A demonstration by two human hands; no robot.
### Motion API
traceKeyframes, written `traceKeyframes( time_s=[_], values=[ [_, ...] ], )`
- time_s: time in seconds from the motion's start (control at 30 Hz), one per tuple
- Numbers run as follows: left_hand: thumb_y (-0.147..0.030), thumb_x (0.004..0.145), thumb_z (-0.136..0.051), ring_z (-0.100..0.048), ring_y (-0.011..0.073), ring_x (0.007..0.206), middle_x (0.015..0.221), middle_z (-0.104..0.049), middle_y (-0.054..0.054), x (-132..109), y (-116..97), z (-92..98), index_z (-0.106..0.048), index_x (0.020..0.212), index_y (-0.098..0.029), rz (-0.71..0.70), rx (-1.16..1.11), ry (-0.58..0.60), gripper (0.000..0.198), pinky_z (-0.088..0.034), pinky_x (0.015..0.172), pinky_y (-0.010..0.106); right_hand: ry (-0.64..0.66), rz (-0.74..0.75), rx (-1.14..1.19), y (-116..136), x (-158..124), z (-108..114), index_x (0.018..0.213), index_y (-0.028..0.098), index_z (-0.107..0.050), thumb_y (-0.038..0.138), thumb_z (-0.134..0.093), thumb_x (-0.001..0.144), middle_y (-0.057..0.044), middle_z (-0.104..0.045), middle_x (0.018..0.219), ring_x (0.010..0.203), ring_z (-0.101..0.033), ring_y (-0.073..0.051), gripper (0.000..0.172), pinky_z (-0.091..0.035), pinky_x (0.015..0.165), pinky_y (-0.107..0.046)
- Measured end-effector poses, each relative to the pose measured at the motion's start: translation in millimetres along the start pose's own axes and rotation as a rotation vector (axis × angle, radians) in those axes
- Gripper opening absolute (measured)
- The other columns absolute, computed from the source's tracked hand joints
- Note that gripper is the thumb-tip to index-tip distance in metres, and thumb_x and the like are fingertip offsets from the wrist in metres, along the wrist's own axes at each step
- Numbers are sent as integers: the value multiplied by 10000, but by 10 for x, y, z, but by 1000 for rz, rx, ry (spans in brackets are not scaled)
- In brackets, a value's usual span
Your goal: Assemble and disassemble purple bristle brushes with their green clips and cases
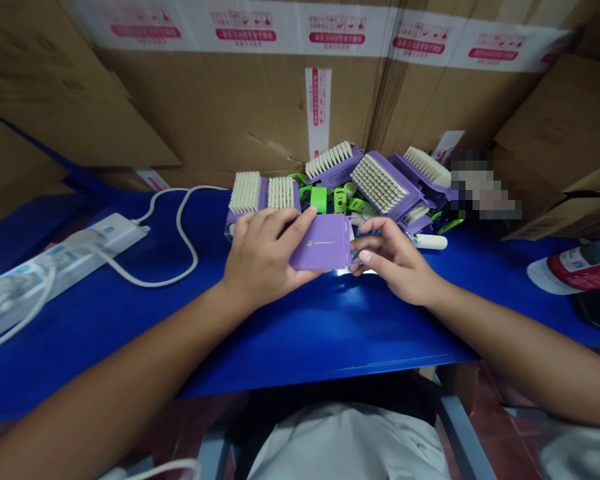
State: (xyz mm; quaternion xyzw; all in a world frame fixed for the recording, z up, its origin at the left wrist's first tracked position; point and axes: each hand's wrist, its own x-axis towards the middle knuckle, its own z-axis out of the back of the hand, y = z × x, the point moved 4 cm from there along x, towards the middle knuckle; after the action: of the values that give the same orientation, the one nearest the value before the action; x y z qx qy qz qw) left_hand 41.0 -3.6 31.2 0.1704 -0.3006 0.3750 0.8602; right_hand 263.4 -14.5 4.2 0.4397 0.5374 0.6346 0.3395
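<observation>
Purple plastic piece (320, 241) gripped between left hand (267, 257) and right hand (395, 259) fingers | bristle brushes (380, 187) partly hidden behind | blue surface (330, 340) front edge just below hands

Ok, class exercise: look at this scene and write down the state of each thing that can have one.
Purple plastic panel: held between both hands.
Left hand: closed over the panel's left side.
Right hand: holding the panel's right edge.
Purple bristle brushes: heaped, mostly bristles up.
White power strip: lying flat, cord looped.
</observation>
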Motion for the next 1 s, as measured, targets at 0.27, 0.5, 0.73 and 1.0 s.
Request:
traceKeyframes(
  time_s=[0.27,0.5,0.73,1.0],
  values=[
    [-616,909,-645,-630,403,1121,1240,-698,201,-39,-123,-67,-515,1513,-138,-105,-22,78,781,-484,941,538,-83,-256,54,-137,70,-30,1155,227,-553,449,-931,688,60,-630,812,670,-715,-150,640,-654,531,-273],
    [-529,874,-721,-599,476,1194,1337,-651,261,-70,-222,-136,-466,1545,-85,-123,-56,185,843,-476,971,641,-179,-254,-60,-92,68,6,958,193,-606,355,-962,614,64,-673,693,554,-659,-121,521,-569,519,-242],
    [-398,835,-759,-571,397,1351,1463,-553,244,3,27,-18,-356,1562,-109,-120,-310,136,880,-499,1130,545,-222,-275,47,-109,91,96,939,187,-614,353,-946,616,83,-625,635,481,-609,-100,492,-542,453,-224],
    [-649,689,-873,-662,339,1248,1419,-625,152,-2,325,-7,-454,1488,-223,97,-717,-30,998,-563,1074,491,-128,-419,436,-138,111,67,1027,192,-680,309,-869,712,-5,-727,802,638,-710,-155,385,-679,529,-290]
  ],
)
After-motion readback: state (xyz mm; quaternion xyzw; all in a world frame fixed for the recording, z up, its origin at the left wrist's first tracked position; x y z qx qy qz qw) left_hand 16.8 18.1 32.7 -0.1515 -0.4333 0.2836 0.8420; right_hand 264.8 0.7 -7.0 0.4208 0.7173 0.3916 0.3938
